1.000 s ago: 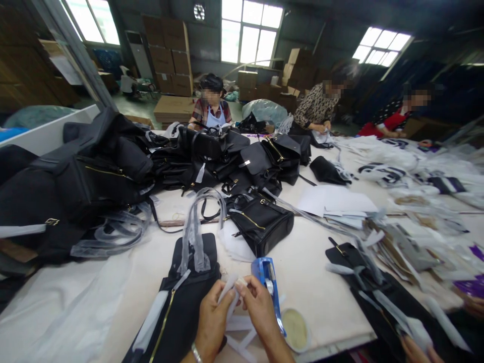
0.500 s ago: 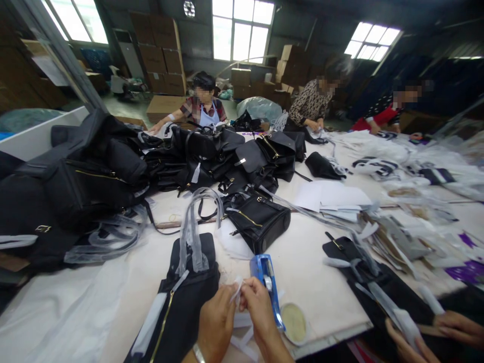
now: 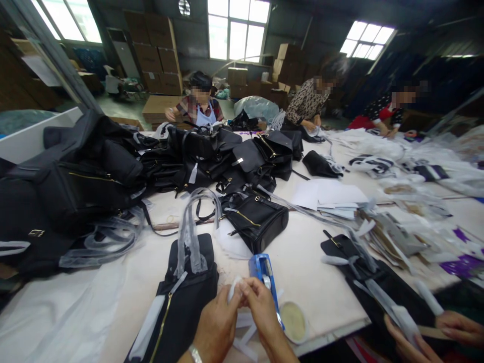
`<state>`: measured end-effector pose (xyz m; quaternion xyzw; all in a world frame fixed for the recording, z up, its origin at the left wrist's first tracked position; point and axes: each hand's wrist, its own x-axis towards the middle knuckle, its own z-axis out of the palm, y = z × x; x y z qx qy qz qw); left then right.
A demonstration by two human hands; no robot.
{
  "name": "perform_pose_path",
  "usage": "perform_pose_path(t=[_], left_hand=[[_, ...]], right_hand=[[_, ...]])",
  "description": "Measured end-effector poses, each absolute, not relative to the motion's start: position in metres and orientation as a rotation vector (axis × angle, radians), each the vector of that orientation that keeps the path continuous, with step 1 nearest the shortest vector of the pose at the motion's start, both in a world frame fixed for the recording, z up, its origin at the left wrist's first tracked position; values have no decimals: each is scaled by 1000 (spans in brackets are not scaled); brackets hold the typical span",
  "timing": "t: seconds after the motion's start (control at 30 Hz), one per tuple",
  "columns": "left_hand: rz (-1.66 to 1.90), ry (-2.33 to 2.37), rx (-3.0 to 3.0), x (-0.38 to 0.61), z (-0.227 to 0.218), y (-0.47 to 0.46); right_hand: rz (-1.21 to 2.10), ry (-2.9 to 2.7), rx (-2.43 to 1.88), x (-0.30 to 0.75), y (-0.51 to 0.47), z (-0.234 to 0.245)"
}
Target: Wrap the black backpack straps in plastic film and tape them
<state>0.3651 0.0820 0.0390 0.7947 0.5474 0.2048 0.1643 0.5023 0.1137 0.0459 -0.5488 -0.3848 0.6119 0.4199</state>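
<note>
My left hand [image 3: 216,325] and my right hand [image 3: 260,308] meet low in the middle, both pinching a small white strip of foam wrap [image 3: 233,290] between fingertips. More white strips [image 3: 244,335] lie under my hands. Just left of them lies a black bag [image 3: 181,297] with a gold zip and plastic-wrapped handles. A blue tape dispenser [image 3: 265,275] rests right beside my right hand, with a round shallow dish [image 3: 293,321] near the table edge.
Black handbags [image 3: 234,161] are heaped across the middle and left of the white table [image 3: 317,287]. White paper sheets [image 3: 328,194] and packaging lie to the right. A co-worker's hands [image 3: 449,330] handle another black bag [image 3: 378,285] at lower right. Three people work at the far side.
My fingers have drawn closer together on the white strip. The view has drifted slightly, and the co-worker's hands at lower right have come further into view.
</note>
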Motion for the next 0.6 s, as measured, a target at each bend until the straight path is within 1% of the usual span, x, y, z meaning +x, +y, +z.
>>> perform_pose_path(t=[0.07,0.17,0.27,0.4,0.5,0.53,0.6], left_hand=[[692,1469,2071,364,47,82],[854,1430,1544,364,58,85],[942,1423,1087,367,59,88],[907,1297,861,366,51,89],[852,1331,793,359,50,87],[854,1342,769,357,52,87],[877,1336,716,353,55,86]], right_hand=[[1510,-994,-1395,505,115,44],[1491,-1032,-1370,505,115,42],[1451,-1068,-1371,496,112,44],[1281,-1242,-1474,493,104,50],[1206,-1370,-1556,521,96,47],[1142,-1375,-1634,537,93,43],[909,-1339,-1869,571,85,30]])
